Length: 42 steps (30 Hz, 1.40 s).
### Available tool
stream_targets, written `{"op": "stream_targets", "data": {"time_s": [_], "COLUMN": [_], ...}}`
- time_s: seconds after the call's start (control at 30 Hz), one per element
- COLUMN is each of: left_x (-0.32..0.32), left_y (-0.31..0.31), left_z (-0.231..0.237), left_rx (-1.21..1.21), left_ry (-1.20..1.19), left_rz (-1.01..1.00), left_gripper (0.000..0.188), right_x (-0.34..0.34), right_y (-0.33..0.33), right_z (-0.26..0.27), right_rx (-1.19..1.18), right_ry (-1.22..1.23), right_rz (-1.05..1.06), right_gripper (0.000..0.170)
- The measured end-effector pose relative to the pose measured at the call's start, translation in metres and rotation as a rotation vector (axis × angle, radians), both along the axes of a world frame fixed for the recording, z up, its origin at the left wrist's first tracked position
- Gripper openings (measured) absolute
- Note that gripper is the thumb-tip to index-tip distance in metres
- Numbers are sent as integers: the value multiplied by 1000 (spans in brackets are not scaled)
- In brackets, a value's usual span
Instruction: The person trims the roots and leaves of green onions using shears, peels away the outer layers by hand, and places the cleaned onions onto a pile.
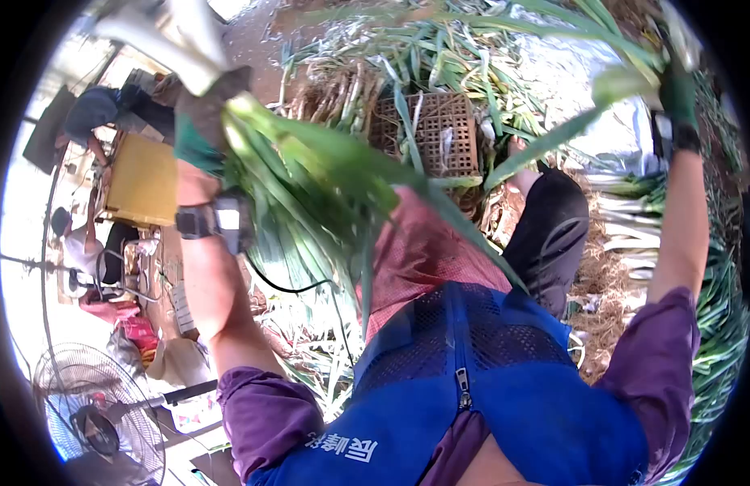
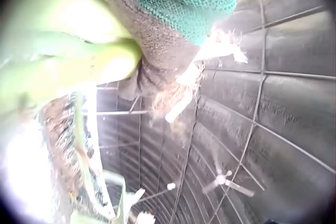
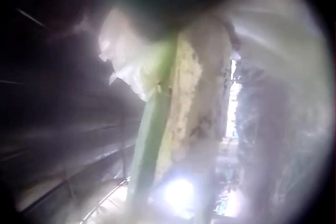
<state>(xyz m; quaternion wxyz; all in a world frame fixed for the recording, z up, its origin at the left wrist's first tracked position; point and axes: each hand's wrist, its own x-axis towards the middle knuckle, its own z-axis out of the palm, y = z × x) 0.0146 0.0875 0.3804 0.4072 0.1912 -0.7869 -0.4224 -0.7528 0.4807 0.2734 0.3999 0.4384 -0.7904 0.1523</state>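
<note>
My left hand (image 1: 203,117), in a green and grey knitted glove, grips a bunch of green onions. Their white ends point up and away past the fist, and the long green leaves (image 1: 298,190) hang back over my lap. In the left wrist view the thick pale-green stalks (image 2: 102,69) run into the glove, with roots (image 2: 181,95) showing beyond it. Held out far to the right, my gloved right hand (image 1: 678,97) grips green onion leaves (image 1: 622,85). Below that glove in the right wrist view are a green leaf (image 3: 149,134) and blurred pale layers.
A brown woven plastic crate (image 1: 439,134) stands ahead between heaps of loose leaves (image 1: 480,49). Trimmed green onions (image 1: 630,219) lie in rows on the right. To the left are a yellow box (image 1: 144,182), a standing fan (image 1: 99,421) and other people.
</note>
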Motion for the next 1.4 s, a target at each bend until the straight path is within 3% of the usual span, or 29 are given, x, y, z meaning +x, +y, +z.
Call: {"op": "stream_targets", "data": {"time_s": [0.07, 0.1, 0.13, 0.17, 0.23, 0.27, 0.3, 0.33, 0.47, 0.5, 0.57, 0.6, 0.67, 0.73, 0.77, 0.8, 0.83, 0.9, 0.93, 0.97, 1.03, 1.1, 1.17, 1.23, 1.27, 1.33, 1.37, 1.4], "left_x": [40, 49, 70, 98, 118, 154, 192, 159, 204, 228, 223, 198, 196, 159, 154, 145, 137, 127, 121, 113, 98, 79, 57, 19, 11, 0, -3, -7], "left_y": [-21, -10, -22, -40, -8, -24, -36, 6, 9, -5, 4, 28, 20, 42, 46, 46, 46, 36, 31, 25, 10, -1, 0, 31, 34, 33, 33, 32], "left_z": [43, 73, 98, 125, 166, 185, 205, 211, 238, 243, 244, 244, 247, 241, 244, 242, 240, 234, 231, 226, 222, 220, 210, 193, 186, 174, 174, 175], "left_rx": [-129, -82, 59, 195, 223, 270, 316, 326, 178, 58, 85, 68, -9, -26, -104, -99, -94, -64, -37, -5, 69, 113, 102, 30, -56, -227, -152, -79], "left_ry": [62, 187, 310, 435, 405, 366, 325, 435, 410, 355, 398, 357, 355, 373, 183, 159, 136, 97, 77, 56, 14, -5, -1, 23, 42, 86, 78, 69], "left_rz": [335, 472, 472, 462, 503, 418, 335, 593, 714, 733, 825, 1091, 1107, 1109, 1264, 1267, 1269, 1236, 1204, 1171, 1099, 1037, 999, 987, 987, 987, 934, 882], "left_gripper": [48, 45, 43, 41, 39, 39, 39, 38, 34, 34, 36, 39, 38, 42, 48, 50, 52, 49, 47, 46, 42, 39, 36, 45, 45, 47, 50, 54], "right_x": [-54, -30, -66, -61, -36, -27, -26, -25, -25, -23, -12, 3, 72, 192, 267, 343, 420, 539, 583, 613, 656, 667, 661, 650, 644, 627, 618, 611], "right_y": [74, 118, 162, 188, 215, 224, 228, 220, 130, 86, -16, -75, -202, -301, -308, -314, -320, -287, -265, -243, -244, -269, -272, -266, -255, -260, -262, -260], "right_z": [-51, -80, -131, -148, -164, -169, -176, -173, -165, -155, -136, -119, -56, 41, 69, 97, 126, 118, 104, 97, 41, -17, -32, -31, -19, -13, -11, -10], "right_rx": [-13, 99, 150, 247, 357, 396, 436, 446, 469, 439, 369, 323, 172, -19, 57, 99, 102, 460, 484, 465, 148, 22, -81, -165, -44, 4, 31, -178], "right_ry": [-48, -201, -219, -347, -523, -579, -626, -647, -613, -569, -458, -392, -174, 161, -195, -743, -1185, -1301, -946, -839, -691, -726, -760, -800, -857, -656, -556, -334], "right_rz": [-68, -192, -179, -288, -447, -500, -544, -552, -413, -301, -26, 140, 541, 832, 1154, 1558, 1772, 2039, 1971, 1995, 1802, 1563, 1388, 1286, 1164, 1027, 958, 915], "right_gripper": [48, 34, 52, 51, 51, 50, 50, 49, 49, 49, 48, 49, 49, 44, 40, 37, 34, 28, 28, 23, 26, 34, 41, 49, 53, 53, 53, 45]}}
